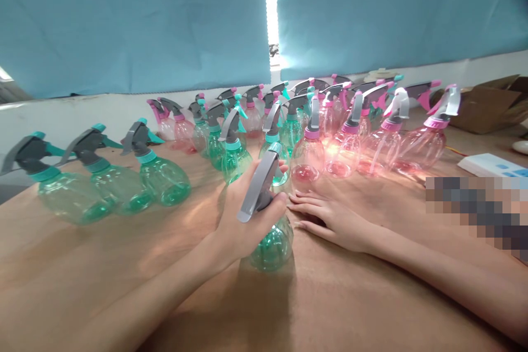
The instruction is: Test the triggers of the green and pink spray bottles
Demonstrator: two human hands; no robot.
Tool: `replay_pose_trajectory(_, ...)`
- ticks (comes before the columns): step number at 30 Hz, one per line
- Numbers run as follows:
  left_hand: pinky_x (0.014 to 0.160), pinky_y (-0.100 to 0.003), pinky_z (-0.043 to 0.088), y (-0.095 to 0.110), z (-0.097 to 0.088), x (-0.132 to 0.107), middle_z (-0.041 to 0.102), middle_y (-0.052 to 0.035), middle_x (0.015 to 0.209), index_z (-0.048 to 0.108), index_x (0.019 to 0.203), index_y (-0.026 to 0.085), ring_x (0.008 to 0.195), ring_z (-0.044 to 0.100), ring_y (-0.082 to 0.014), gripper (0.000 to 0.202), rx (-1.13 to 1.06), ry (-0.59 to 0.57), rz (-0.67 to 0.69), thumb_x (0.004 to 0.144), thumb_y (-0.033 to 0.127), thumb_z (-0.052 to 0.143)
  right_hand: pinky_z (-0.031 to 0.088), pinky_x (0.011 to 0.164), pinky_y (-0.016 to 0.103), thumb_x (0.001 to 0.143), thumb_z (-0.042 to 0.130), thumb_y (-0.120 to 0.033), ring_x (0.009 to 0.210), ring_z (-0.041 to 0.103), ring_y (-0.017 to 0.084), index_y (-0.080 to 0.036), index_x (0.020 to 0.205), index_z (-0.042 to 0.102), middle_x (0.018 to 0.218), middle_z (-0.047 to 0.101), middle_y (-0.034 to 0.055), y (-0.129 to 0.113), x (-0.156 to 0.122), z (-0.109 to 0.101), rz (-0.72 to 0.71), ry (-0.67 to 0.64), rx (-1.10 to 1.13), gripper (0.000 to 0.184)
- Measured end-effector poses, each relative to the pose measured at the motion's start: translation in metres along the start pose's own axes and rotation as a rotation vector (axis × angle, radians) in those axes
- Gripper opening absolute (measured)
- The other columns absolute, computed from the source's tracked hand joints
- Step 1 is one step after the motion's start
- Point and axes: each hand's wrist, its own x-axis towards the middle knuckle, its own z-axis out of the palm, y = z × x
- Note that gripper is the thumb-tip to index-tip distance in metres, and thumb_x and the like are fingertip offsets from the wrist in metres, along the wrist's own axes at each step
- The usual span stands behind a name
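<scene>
One green spray bottle (271, 247) stands on the bench (350, 308) before other bottles (306, 162), pink and green — left hand (241, 223) wraps its fingers round the neck. Right hand (340, 223) lies palm-down beside it — fingers spread, holding nothing.

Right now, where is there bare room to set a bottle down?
Bare tabletop shows between left forearm and right forearm, nearer the camera than the green bottle in the left hand; also left of that arm, before three green bottles. Crowded: beyond the right hand, where pink bottles and green ones stand close together.
</scene>
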Motion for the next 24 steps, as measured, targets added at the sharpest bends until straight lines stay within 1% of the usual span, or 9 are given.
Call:
replay_pose_trajectory(2, 0.058, -0.028, 0.045, 0.0002, 0.0, 0.0001, 0.056, 0.003, 0.065, 0.055, 0.11, 0.022, 0.065, 0.057, -0.0167, 0.028, 0.001, -0.005, -0.005, 0.082, 0.024, 0.054, 0.036, 0.113, 0.05, 0.098, 0.044, -0.044, 0.138, 0.04, 0.027, -0.024, 0.139, 0.051, 0.146, 0.049, 0.008, -0.0007, 0.0003, -0.0002, 0.004, -0.006, -0.004, 0.045)
replay_pose_trajectory(4, 0.058, -0.027, 0.045, 0.0002, 0.0001, -0.0001, 0.062, 0.0, 0.076, 0.055, 0.111, 0.021, 0.065, 0.058, -0.0154, 0.029, 0.002, -0.004, -0.009, 0.082, 0.023, 0.054, 0.035, 0.114, 0.05, 0.099, 0.043, -0.044, 0.138, 0.04, 0.026, -0.023, 0.139, 0.05, 0.146, 0.049, 0.0084, -0.002, 0.0006, -0.0006, 0.012, -0.011, -0.004, 0.046)
replay_pose_trajectory(6, 0.058, -0.026, 0.045, 0.0, 0.0003, -0.0004, 0.064, -0.002, 0.085, 0.055, 0.112, 0.021, 0.066, 0.058, -0.0144, 0.029, -0.001, -0.001, -0.004, 0.082, 0.023, 0.054, 0.035, 0.114, 0.05, 0.099, 0.043, -0.043, 0.138, 0.041, 0.027, -0.022, 0.139, 0.05, 0.146, 0.05, 0.0093, -0.0035, 0.0008, -0.0009, 0.017, -0.011, 0.0, 0.046)
replay_pose_trajectory(8, 0.058, -0.026, 0.045, -0.0006, 0.0005, -0.0006, 0.064, -0.0025, 0.088, 0.055, 0.112, 0.021, 0.067, 0.058, -0.0143, 0.029, -0.011, 0.001, 0.005, 0.082, 0.023, 0.054, 0.036, 0.113, 0.051, 0.099, 0.044, -0.042, 0.137, 0.042, 0.027, -0.021, 0.138, 0.052, 0.145, 0.05, 0.0097, -0.0045, 0.0007, -0.0011, 0.02, -0.002, 0.006, 0.045)
replay_pose_trajectory(11, 0.058, -0.025, 0.044, -0.0012, 0.0002, -0.0003, 0.06, 0.0005, 0.078, 0.054, 0.111, 0.021, 0.069, 0.058, -0.0157, 0.028, -0.01, -0.006, -0.003, 0.083, 0.022, 0.054, 0.037, 0.112, 0.051, 0.098, 0.044, -0.042, 0.137, 0.043, 0.028, -0.022, 0.138, 0.052, 0.145, 0.051, 0.0095, -0.0053, 0.0003, -0.0013, 0.024, 0.012, 0.018, 0.045)
replay_pose_trajectory(14, 0.058, -0.026, 0.043, -0.0012, -0.0008, 0.0008, 0.051, 0.0046, 0.065, 0.054, 0.11, 0.021, 0.065, 0.056, -0.0159, 0.028, 0.005, -0.011, -0.009, 0.082, 0.021, 0.053, 0.036, 0.113, 0.051, 0.099, 0.043, -0.043, 0.137, 0.042, 0.028, -0.02, 0.138, 0.052, 0.146, 0.05, 0.0102, -0.0058, 0.0002, -0.002, 0.028, 0.004, 0.015, 0.047)
replay_pose_trajectory(16, 0.059, -0.027, 0.043, -0.0009, -0.0017, 0.0014, 0.045, 0.0062, 0.061, 0.054, 0.108, 0.021, 0.061, 0.054, -0.0156, 0.027, 0.008, -0.014, -0.002, 0.081, 0.021, 0.052, 0.036, 0.113, 0.051, 0.099, 0.042, -0.044, 0.137, 0.041, 0.028, -0.02, 0.138, 0.052, 0.146, 0.049, 0.0101, -0.0063, 0.0004, -0.0026, 0.03, -0.005, 0.014, 0.047)
replay_pose_trajectory(18, 0.059, -0.027, 0.043, -0.0004, -0.0028, 0.0016, 0.042, 0.0069, 0.059, 0.054, 0.105, 0.021, 0.058, 0.053, -0.0153, 0.026, 0.0, -0.022, -0.004, 0.079, 0.021, 0.052, 0.035, 0.113, 0.051, 0.099, 0.042, -0.044, 0.138, 0.041, 0.028, -0.02, 0.139, 0.052, 0.147, 0.049, 0.0099, -0.0066, 0.0007, -0.003, 0.032, -0.007, 0.018, 0.047)
replay_pose_trajectory(24, 0.051, -0.026, 0.039, -0.0017, -0.0067, 0.0013, 0.054, 0.004, 0.065, 0.056, 0.095, 0.021, 0.052, 0.05, -0.0134, 0.019, -0.011, -0.054, -0.001, 0.076, 0.022, 0.053, 0.037, 0.112, 0.051, 0.099, 0.043, -0.044, 0.139, 0.039, 0.028, -0.021, 0.138, 0.052, 0.146, 0.049, 0.0089, -0.0055, 0.0006, -0.0022, 0.035, -0.012, 0.024, 0.047)
